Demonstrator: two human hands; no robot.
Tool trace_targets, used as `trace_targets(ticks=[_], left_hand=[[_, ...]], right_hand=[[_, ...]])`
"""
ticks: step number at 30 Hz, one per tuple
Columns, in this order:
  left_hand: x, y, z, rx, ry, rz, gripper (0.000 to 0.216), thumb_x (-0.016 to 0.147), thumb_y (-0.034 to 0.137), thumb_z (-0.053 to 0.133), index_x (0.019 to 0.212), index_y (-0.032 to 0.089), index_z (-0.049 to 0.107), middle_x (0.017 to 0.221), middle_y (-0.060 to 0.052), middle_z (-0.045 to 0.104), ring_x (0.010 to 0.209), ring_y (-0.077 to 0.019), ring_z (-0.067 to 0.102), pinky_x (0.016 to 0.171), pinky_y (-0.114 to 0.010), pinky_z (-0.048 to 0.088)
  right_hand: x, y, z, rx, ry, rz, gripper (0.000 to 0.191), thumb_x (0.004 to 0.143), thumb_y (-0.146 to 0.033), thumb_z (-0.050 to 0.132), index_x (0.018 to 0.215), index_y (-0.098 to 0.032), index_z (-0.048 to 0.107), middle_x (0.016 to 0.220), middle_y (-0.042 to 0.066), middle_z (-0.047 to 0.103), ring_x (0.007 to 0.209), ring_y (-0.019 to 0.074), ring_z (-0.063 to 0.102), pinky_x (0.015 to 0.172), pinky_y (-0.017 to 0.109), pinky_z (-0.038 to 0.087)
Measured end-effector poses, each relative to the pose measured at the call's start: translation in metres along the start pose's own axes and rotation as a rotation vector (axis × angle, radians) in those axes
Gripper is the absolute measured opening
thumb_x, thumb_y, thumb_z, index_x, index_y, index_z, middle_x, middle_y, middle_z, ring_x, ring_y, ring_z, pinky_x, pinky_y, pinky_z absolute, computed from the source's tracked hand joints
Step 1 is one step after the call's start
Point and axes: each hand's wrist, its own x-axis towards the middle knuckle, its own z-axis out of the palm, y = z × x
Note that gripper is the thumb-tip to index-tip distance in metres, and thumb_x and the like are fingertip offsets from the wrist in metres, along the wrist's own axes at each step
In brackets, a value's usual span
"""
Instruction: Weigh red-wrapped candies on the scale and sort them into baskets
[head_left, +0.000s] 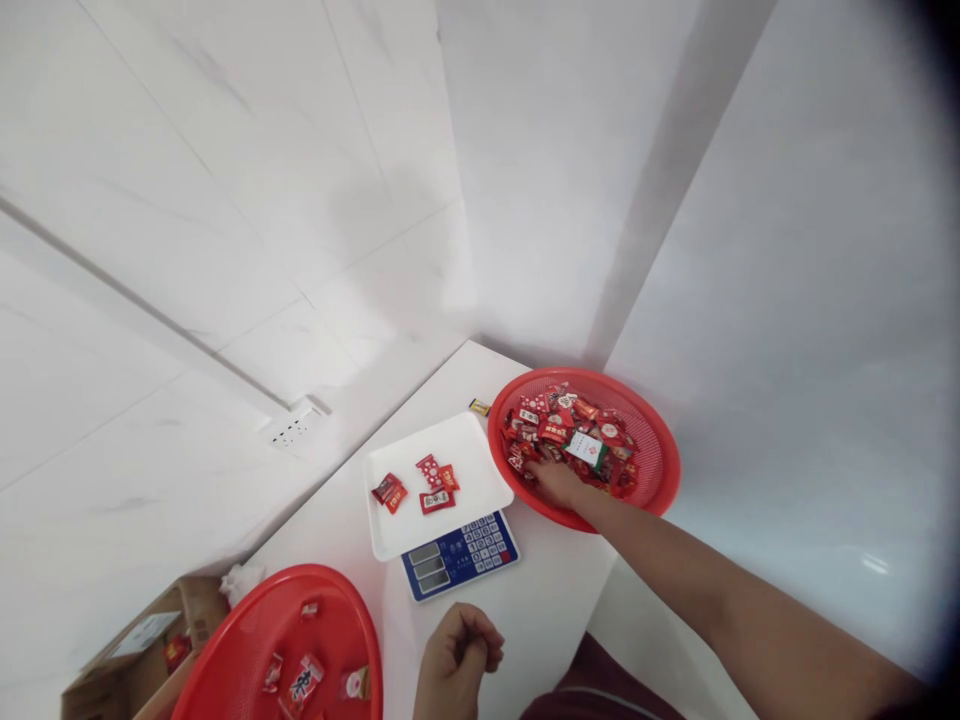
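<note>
My right hand (pixel 553 482) reaches into the red basket (pixel 660 455) at the far right and rests on a heap of red wrapped candies (pixel 570 430); its fingers are curled among the wrappers, and what they hold is hidden. Close to me, my left hand (pixel 457 655) is a loose fist resting on the white table (pixel 540 600), with nothing visible in it. Between the hands stands a blue scale (pixel 459 556) with a white tray (pixel 480 480) carrying several red candy packets (pixel 424 485).
A second red basket (pixel 247 640) with a few candies sits at the near left. Beside it stands an open cardboard box (pixel 135 645). A wall socket (pixel 294 424) is on the white wall. A small yellow item (pixel 478 407) lies behind the tray.
</note>
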Motion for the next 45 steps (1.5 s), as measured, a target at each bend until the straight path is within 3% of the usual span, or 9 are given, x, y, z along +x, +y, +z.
trace_targets(ticks=[5,12,15,18,21,24,28,33,45], left_hand=[[0.0,-0.005,0.0,-0.024,-0.015,0.005,0.003,0.059,0.016,0.055,0.061,0.016,0.058,0.055,0.0,0.058,0.052,-0.0107,0.05,0.053,-0.023,0.037],[0.001,-0.007,-0.004,-0.045,-0.053,-0.004,0.002,0.06,0.017,0.057,0.061,0.016,0.056,0.058,-0.001,0.059,0.053,-0.0112,0.051,0.054,-0.024,0.039],[0.003,-0.005,-0.002,-0.046,-0.033,-0.005,0.012,0.062,0.024,0.062,0.069,0.016,0.057,0.067,-0.003,0.061,0.058,-0.0126,0.054,0.056,-0.026,0.043],[0.005,0.0,0.002,-0.062,0.021,-0.003,0.039,0.064,0.035,0.066,0.098,0.019,0.055,0.094,-0.008,0.06,0.07,-0.0152,0.057,0.059,-0.028,0.047],[0.006,0.009,0.005,-0.095,0.037,0.007,0.066,0.064,0.046,0.066,0.122,0.024,0.042,0.12,-0.013,0.049,0.082,-0.0172,0.056,0.062,-0.028,0.048],[0.003,0.02,0.006,-0.115,-0.019,0.025,0.063,0.067,0.047,0.064,0.122,0.023,0.044,0.121,-0.012,0.05,0.085,-0.0174,0.056,0.065,-0.028,0.048],[-0.002,0.023,0.001,-0.198,-0.06,0.04,0.042,0.075,0.043,0.058,0.108,0.018,0.056,0.101,-0.009,0.061,0.077,-0.0154,0.057,0.062,-0.025,0.046],[-0.004,0.01,-0.009,-0.401,-0.032,-0.02,0.045,0.072,0.039,0.064,0.112,0.02,0.053,0.101,-0.007,0.062,0.075,-0.0133,0.058,0.06,-0.023,0.046],[-0.005,0.01,-0.032,-0.641,0.092,-0.047,0.033,0.07,0.03,0.069,0.097,0.02,0.055,0.087,-0.001,0.063,0.071,-0.0102,0.06,0.066,-0.023,0.05]], right_hand=[[-0.005,0.006,-0.017,0.392,0.158,0.124,0.028,0.07,-0.01,0.048,0.093,-0.017,0.064,0.102,0.008,0.065,0.094,0.0199,0.058,0.085,0.029,0.041],[-0.01,-0.006,-0.048,0.988,0.401,0.352,0.018,0.07,-0.015,0.048,0.087,-0.019,0.055,0.068,0.0,0.063,0.063,0.0144,0.058,0.063,0.028,0.048],[-0.025,-0.029,-0.059,1.203,0.328,0.345,0.011,0.068,-0.013,0.052,0.075,-0.02,0.05,0.063,-0.002,0.059,0.057,0.0111,0.056,0.063,0.026,0.049],[-0.057,-0.065,-0.062,1.346,0.176,0.304,0.013,0.065,-0.013,0.06,0.072,-0.019,0.052,0.064,-0.002,0.059,0.055,0.0087,0.054,0.063,0.025,0.049],[-0.096,-0.11,-0.057,1.575,-0.232,0.23,0.021,0.061,-0.015,0.069,0.079,-0.016,0.058,0.072,0.0,0.061,0.053,0.0049,0.051,0.059,0.02,0.046],[-0.129,-0.149,-0.053,1.561,-0.479,0.127,0.025,0.062,-0.02,0.073,0.083,-0.014,0.061,0.072,-0.001,0.061,0.054,0.0035,0.049,0.059,0.018,0.043],[-0.148,-0.172,-0.052,1.511,-0.56,0.016,0.03,0.074,-0.037,0.064,0.095,-0.017,0.061,0.084,0.003,0.063,0.06,0.0071,0.055,0.069,0.027,0.046],[-0.15,-0.17,-0.049,1.455,-0.488,0.076,0.04,0.076,-0.05,0.055,0.09,-0.014,0.061,0.085,0.007,0.065,0.058,0.0087,0.056,0.068,0.028,0.045],[-0.149,-0.173,-0.037,1.453,-0.277,0.193,0.035,0.073,-0.049,0.061,0.082,-0.015,0.06,0.074,0.002,0.063,0.056,0.0069,0.052,0.064,0.025,0.042]])
